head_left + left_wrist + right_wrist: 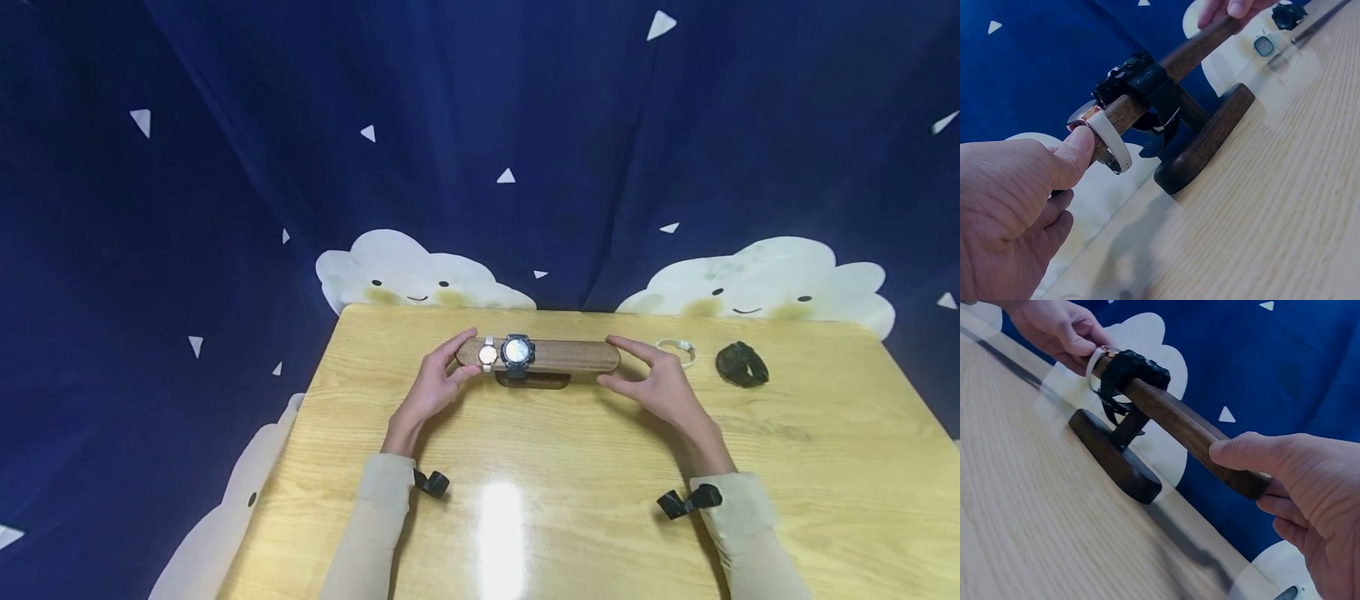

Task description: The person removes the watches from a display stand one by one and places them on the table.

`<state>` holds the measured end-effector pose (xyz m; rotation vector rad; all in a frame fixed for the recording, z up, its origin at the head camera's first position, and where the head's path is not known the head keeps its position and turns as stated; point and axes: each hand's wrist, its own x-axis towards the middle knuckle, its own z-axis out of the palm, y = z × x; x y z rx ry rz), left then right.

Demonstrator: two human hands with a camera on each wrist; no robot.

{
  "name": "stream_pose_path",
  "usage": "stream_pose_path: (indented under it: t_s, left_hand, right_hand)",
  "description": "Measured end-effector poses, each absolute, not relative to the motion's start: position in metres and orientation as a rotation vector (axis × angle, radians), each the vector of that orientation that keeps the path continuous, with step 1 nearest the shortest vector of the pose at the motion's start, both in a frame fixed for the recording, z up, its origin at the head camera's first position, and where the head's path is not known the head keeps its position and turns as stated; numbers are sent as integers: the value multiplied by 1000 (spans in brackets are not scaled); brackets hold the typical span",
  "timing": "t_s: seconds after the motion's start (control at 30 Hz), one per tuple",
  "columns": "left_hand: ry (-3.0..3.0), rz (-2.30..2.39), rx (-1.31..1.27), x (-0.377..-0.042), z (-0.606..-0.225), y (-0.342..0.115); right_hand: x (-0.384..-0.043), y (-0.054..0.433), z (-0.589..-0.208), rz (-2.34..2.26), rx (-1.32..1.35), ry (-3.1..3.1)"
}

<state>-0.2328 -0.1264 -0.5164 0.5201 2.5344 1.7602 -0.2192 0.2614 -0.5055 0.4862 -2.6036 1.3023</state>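
Observation:
A dark wooden watch stand (573, 356) has a long crossbar on a short post above an oblong base (1116, 459). My left hand (431, 383) pinches the bar's left end, its thumb beside a small watch with a white strap and rose-gold case (487, 355). Just right of that one, a chunky black watch (517, 350) is looped around the bar, its strap hanging below in the left wrist view. At the bar's right end, my right hand (663, 385) grips with the thumb on the near side and fingers behind. The bar's right half is bare.
On the light wooden table (562, 517), a white watch (686, 344) lies behind my right hand. Further right lies another black watch (741, 365). A dark blue curtain (480, 125) with white clouds hangs along the table's back and left edges.

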Motion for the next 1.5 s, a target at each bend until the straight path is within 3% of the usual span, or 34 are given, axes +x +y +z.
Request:
stream_pose_path:
  t_s: [0.73,1.0,1.5]
  left_hand:
    - [2504,1773,527,-233,-519,-126]
    - [2507,1781,512,-234,-516,-126]
    - [2624,1622,479,-232,-509,-128]
  right_hand:
    - [-227,248,-509,1472,517,-2580]
    - [-217,233,-485,1444,569,-2539]
    - [-213,229,-478,1449,570,-2550]
